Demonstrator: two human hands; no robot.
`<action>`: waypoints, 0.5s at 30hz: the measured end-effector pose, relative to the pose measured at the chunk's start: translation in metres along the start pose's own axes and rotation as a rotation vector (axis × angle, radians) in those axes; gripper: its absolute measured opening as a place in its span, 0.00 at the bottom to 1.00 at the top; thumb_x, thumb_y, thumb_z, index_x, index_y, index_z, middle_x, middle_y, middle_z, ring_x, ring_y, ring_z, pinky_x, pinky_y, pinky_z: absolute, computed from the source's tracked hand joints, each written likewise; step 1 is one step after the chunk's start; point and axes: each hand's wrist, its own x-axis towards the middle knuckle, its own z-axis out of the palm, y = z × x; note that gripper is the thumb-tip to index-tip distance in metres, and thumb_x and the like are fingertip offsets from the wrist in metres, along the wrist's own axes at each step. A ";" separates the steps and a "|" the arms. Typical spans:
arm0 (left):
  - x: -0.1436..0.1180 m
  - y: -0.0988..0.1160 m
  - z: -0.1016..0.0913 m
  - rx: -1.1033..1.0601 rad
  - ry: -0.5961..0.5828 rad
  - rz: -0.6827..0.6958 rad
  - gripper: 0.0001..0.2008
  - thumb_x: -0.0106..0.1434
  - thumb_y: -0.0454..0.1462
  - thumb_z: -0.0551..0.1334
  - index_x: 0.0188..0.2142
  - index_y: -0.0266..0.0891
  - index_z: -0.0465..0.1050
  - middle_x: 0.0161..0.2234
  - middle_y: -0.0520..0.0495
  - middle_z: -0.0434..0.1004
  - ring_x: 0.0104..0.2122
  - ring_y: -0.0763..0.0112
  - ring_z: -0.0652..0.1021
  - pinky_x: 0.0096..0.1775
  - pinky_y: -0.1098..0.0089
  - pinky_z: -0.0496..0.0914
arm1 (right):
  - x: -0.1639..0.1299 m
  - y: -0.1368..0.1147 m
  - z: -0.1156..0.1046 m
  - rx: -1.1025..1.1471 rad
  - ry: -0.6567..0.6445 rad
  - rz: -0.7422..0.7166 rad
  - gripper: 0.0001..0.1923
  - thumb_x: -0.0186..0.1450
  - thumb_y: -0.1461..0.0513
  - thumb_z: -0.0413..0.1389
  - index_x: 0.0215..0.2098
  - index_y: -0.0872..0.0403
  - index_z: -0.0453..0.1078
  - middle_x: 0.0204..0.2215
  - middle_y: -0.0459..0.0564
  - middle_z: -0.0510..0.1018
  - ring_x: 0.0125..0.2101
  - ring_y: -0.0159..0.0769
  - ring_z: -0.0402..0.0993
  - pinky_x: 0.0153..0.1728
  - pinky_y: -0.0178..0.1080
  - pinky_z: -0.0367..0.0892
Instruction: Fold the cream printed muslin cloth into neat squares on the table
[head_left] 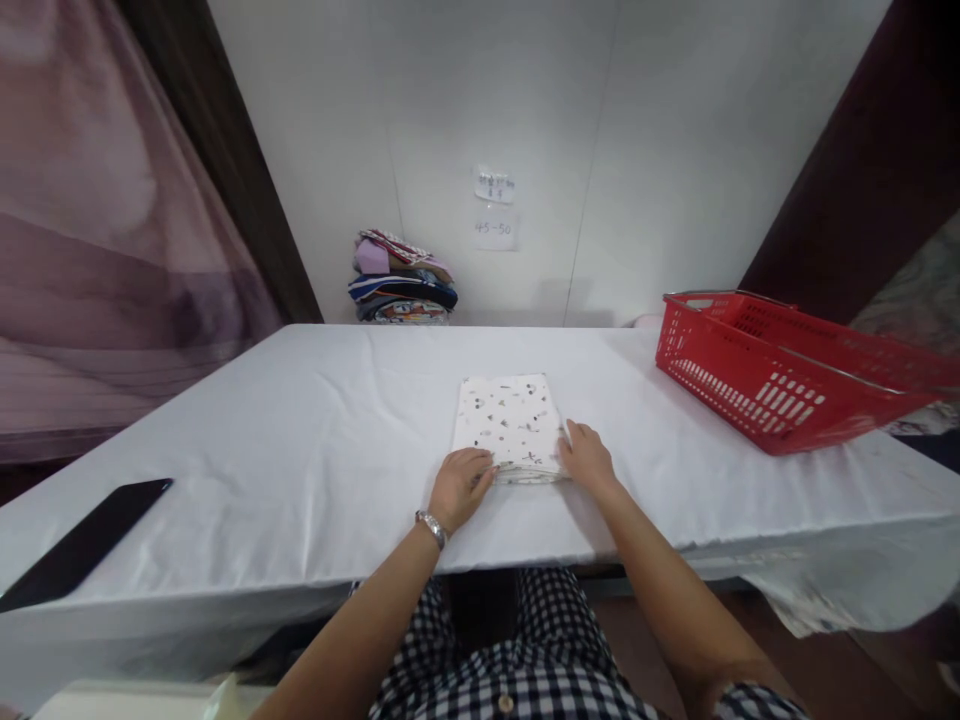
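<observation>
A folded white cloth with small dark specks lies flat in the middle of the white-covered table. My left hand rests on its near left corner, fingers curled onto the fabric edge; a silver watch sits on that wrist. My right hand touches the near right corner, fingers tucked at the cloth's edge. Both hands press or pinch the near edge of the cloth.
A red plastic basket stands at the right of the table. A stack of folded colourful clothes sits at the far edge against the white wall. A black phone lies at the near left.
</observation>
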 end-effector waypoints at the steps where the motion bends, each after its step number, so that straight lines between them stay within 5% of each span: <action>1: 0.004 0.002 0.000 0.005 0.026 0.005 0.12 0.65 0.41 0.55 0.38 0.42 0.76 0.43 0.45 0.78 0.45 0.63 0.75 0.49 0.57 0.68 | 0.005 -0.003 -0.001 0.026 0.040 -0.052 0.23 0.66 0.60 0.45 0.59 0.56 0.60 0.54 0.59 0.68 0.54 0.45 0.62 0.50 0.42 0.60; 4: 0.022 0.007 0.003 0.051 0.044 0.019 0.13 0.65 0.41 0.55 0.44 0.41 0.74 0.51 0.43 0.73 0.52 0.61 0.72 0.52 0.56 0.66 | 0.025 -0.017 0.001 0.104 0.067 -0.209 0.26 0.67 0.59 0.43 0.62 0.58 0.56 0.62 0.58 0.58 0.62 0.42 0.51 0.59 0.42 0.52; 7: 0.038 0.008 0.011 0.164 -0.085 -0.003 0.20 0.64 0.44 0.57 0.52 0.40 0.68 0.59 0.40 0.64 0.59 0.55 0.64 0.56 0.51 0.62 | 0.050 -0.027 0.010 0.091 -0.014 -0.273 0.29 0.67 0.55 0.44 0.63 0.59 0.52 0.66 0.57 0.48 0.65 0.42 0.41 0.61 0.44 0.45; 11: 0.040 0.005 0.022 0.301 -0.321 -0.054 0.24 0.65 0.49 0.54 0.56 0.40 0.65 0.61 0.40 0.61 0.61 0.52 0.61 0.57 0.46 0.58 | 0.069 -0.019 0.028 -0.003 -0.210 -0.119 0.34 0.66 0.49 0.44 0.65 0.59 0.48 0.67 0.58 0.44 0.66 0.46 0.38 0.61 0.52 0.42; 15: 0.033 0.003 0.025 0.352 -0.318 -0.035 0.23 0.67 0.49 0.49 0.56 0.41 0.65 0.61 0.42 0.62 0.61 0.54 0.61 0.58 0.48 0.57 | 0.071 -0.010 0.038 -0.067 -0.252 -0.074 0.36 0.67 0.46 0.40 0.66 0.59 0.46 0.67 0.57 0.41 0.66 0.45 0.35 0.61 0.52 0.39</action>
